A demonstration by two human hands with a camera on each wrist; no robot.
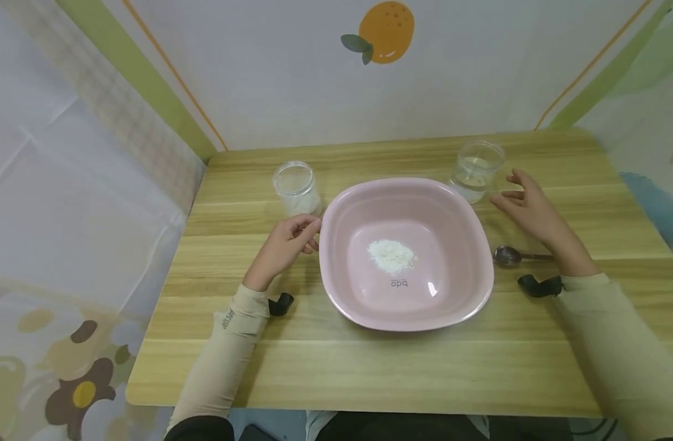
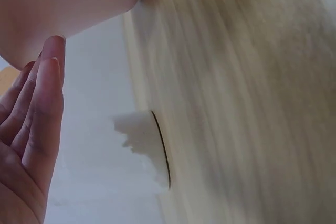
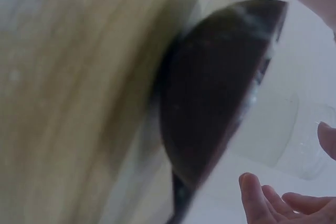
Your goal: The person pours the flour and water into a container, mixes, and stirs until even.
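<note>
Right hand, fingers spread and holding nothing, nears the far-right water jar, which apparently needs a full upright wrap; left hand, loosely curled, touches the pink basin.

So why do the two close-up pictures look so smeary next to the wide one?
Head view: even, soft light, sharp, with a small glare spot on the pink bowl and edges bent by the wide lens. Left wrist view: the wooden table is streaked with blur. Right wrist view: the spoon sits too close, dark and out of focus.
</note>
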